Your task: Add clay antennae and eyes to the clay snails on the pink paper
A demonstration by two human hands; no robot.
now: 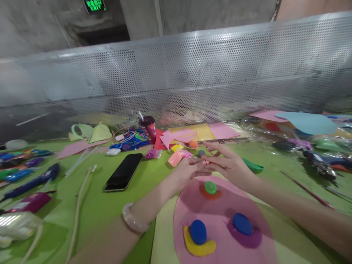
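A small bit of coral modelling clay (207, 161) shows between my fingertips, partly hidden by them. My left hand (189, 169) is closed in a pinch on it, a pale bangle on that wrist. From the other side my right hand (229, 163) meets it, fingers stretched out and spread, tips touching the left fingers. Below lies a pink paper oval (220, 216) on a pale yellow sheet (162, 234). On the oval sit a green clay disc (210, 187) over an orange piece, a blue disc (198, 231) with a yellow curve (196, 247), and another blue disc (242, 224) over purple clay (249, 238).
Behind my hands lie coral clay packets (175, 158) and coloured paper (180, 136). A lidded cup (148, 129) with a straw stands at the back. Left are a black phone (125, 171) and a cable (79, 205). A thin stick (306, 189) lies right. A perforated metal panel (176, 77) borders the table.
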